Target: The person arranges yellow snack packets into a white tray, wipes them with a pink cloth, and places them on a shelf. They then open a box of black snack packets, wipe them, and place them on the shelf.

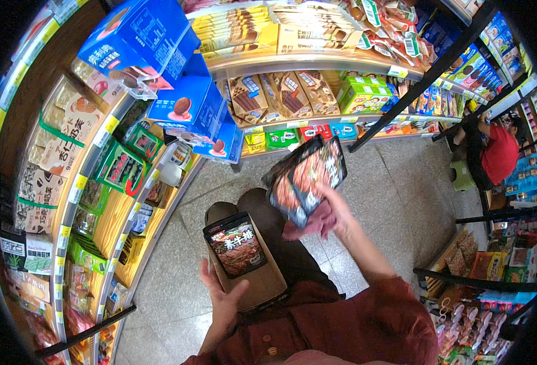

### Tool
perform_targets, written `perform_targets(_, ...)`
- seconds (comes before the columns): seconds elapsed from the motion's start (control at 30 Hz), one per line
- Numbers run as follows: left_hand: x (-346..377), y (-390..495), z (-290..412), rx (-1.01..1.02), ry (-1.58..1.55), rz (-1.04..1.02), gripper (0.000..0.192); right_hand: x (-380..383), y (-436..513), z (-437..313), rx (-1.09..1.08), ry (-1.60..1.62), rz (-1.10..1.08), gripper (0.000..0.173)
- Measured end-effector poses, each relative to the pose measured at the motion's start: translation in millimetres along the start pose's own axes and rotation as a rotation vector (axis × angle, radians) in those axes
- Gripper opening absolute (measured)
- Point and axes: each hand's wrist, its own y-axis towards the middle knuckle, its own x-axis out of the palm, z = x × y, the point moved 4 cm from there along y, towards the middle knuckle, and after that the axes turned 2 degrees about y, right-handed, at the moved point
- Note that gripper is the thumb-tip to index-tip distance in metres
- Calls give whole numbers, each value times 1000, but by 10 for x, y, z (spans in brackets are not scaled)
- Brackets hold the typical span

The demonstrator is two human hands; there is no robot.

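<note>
On the lap rests an open cardboard box [259, 287], with a black snack pouch [235, 248] showing a meat-like picture lying in its far part. My left hand [225, 292] is at the box's left side, thumb over the near left rim and fingers spread along the outside. Above the floor, right of the knees, my right hand [334, 210] holds black food packs [307, 180] with pictures on them, together with a crumpled dark pink cloth [311, 223]. The hand and packs are somewhat blurred, and the exact number of packs cannot be told.
Curved shelves of packaged snacks [122, 169] run along the left and far side. Blue biscuit boxes [191, 105] jut out at upper left. Black rails [414, 86] cross the right side. Farther right, a person in a red shirt [501, 153] is near a green stool [462, 175].
</note>
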Motion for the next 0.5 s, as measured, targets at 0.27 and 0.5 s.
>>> perform_targets(0.27,-96,-41,-66,-286,-256,-31,84,-82,1289,-1121,-278,166,-109,65)
perform_targets(0.5,-78,-4,-55,-246,-199,27,87,84,2142,-2062,-280,236,-18,68)
